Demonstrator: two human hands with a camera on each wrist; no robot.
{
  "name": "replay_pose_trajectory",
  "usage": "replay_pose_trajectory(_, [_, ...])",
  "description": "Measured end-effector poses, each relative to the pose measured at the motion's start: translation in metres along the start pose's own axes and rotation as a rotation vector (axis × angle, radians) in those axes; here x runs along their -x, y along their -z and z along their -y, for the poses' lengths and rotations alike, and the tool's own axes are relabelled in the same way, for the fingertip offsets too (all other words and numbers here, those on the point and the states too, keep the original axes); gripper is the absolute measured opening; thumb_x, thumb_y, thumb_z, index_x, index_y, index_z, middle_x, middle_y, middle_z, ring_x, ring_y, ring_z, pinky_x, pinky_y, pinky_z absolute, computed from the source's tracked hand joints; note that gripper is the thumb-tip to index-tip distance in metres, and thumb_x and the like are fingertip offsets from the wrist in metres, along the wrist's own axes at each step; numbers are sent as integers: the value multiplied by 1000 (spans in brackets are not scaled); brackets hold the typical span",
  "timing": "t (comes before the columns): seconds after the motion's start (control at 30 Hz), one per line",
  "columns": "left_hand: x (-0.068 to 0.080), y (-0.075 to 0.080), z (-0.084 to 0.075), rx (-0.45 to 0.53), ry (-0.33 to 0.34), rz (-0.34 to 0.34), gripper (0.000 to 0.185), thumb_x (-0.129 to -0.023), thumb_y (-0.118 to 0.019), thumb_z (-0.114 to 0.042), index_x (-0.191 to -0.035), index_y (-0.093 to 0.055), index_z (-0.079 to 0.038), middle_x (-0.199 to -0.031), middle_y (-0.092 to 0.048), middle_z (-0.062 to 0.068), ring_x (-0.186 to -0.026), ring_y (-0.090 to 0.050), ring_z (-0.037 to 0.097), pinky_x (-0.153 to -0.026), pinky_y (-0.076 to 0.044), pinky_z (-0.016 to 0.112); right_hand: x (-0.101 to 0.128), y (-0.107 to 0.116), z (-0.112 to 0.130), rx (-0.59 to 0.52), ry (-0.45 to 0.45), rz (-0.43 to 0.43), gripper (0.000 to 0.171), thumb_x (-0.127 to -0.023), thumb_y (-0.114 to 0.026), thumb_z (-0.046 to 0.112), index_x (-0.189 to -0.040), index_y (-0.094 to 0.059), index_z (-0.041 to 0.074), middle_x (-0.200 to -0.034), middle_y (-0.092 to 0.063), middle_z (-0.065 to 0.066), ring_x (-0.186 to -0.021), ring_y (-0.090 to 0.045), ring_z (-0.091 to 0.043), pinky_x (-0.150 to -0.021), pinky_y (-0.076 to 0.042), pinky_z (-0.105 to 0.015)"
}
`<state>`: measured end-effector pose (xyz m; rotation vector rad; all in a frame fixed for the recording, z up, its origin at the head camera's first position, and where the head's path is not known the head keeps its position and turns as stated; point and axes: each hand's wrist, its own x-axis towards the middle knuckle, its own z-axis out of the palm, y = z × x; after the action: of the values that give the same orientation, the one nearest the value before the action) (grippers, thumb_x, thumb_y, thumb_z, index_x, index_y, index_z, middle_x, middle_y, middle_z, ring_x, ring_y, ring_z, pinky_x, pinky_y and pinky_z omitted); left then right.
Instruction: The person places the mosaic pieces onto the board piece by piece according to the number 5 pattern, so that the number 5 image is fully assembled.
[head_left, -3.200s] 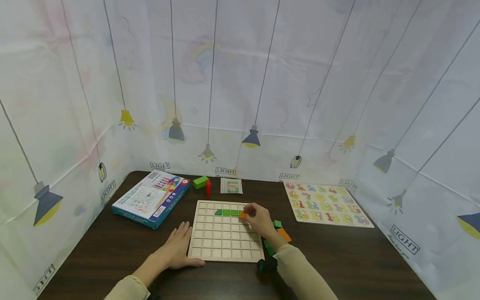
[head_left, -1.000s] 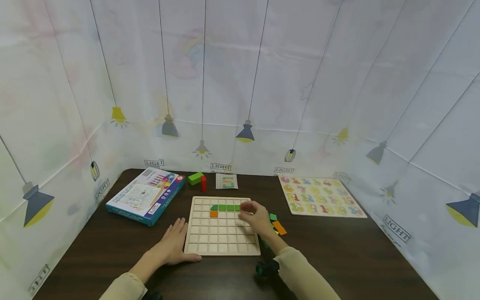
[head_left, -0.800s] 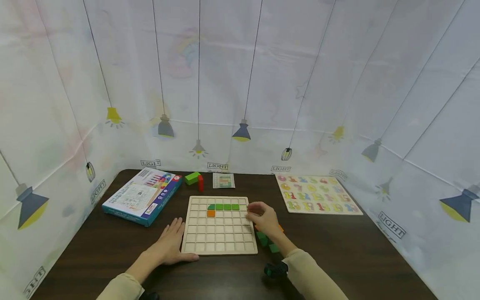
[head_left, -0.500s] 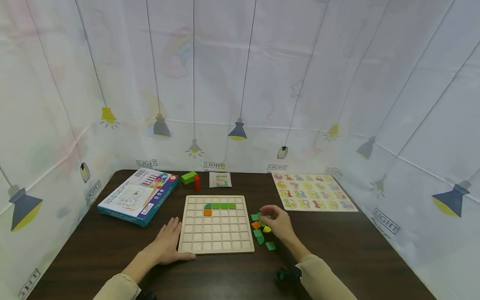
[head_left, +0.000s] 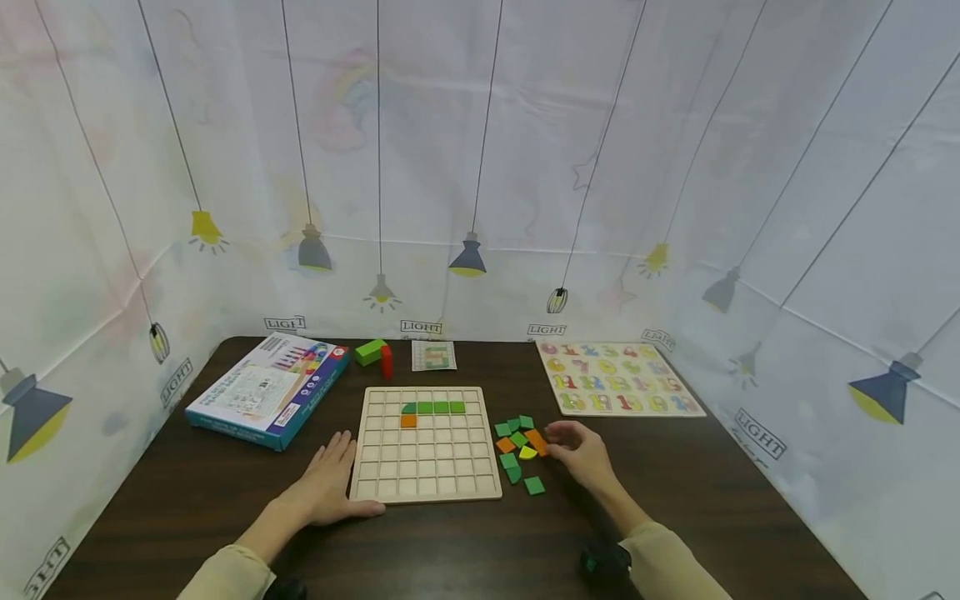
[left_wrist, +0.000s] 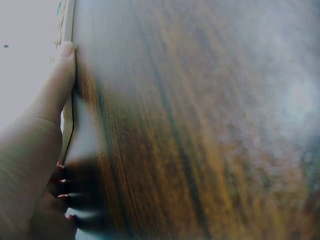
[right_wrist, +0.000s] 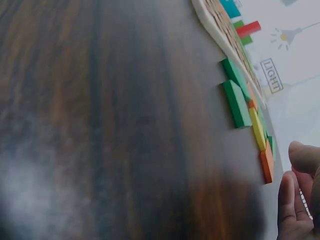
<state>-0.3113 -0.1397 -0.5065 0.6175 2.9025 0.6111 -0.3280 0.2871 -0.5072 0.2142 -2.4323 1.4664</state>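
A wooden grid board (head_left: 427, 479) lies on the dark table. In one row sit a dark green rounded piece (head_left: 408, 408) and several green squares (head_left: 441, 407); an orange square (head_left: 408, 422) sits directly below the rounded piece. My left hand (head_left: 324, 483) lies spread along the board's left edge, its thumb at the front left corner. Right of the board my right hand (head_left: 581, 454) hovers with loosely bent fingers, fingertips right at the end of an orange rectangular piece (head_left: 536, 442). In the right wrist view, that orange piece (right_wrist: 267, 162) shows apart from my thumb and fingers.
Loose green pieces (head_left: 534, 485), a yellow piece (head_left: 528, 453) and another orange piece (head_left: 506, 445) lie beside the board. Behind it are a pattern card (head_left: 433, 356), a red block (head_left: 386, 362) and green blocks (head_left: 370, 352). A box (head_left: 270, 387) stands left, a number puzzle (head_left: 615, 379) right.
The orange square left my right hand and now sits in a cell below the rounded piece. That hand has moved right, off the board to the loose pieces. My left hand stays by the board.
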Motion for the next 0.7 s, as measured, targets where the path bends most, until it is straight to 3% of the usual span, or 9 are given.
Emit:
replay_pose_trajectory(0.37, [-1, -2, 2, -27, -9, -17, 121, -67, -62, -76, -143, -25, 11, -149, -18, 31, -139, -11, 44, -108, -14, 58, 3, -1, -3, -3, -54, 32, 35, -77, -72, -8, -111, -62, -6, -109, -63, -22, -100, -59, -36, -75, -52, -25])
replay_pose_trajectory(0.7, [-1, -2, 2, -19, -5, -16, 121, -68, -63, -75, -143, -26, 11, -148, -19, 32, -139, -12, 44, -108, -15, 59, 0, -4, -7, 121, -75, 56, 34, -76, -72, -10, -107, -65, 1, -105, -66, -11, -97, -60, -26, -75, -52, -27])
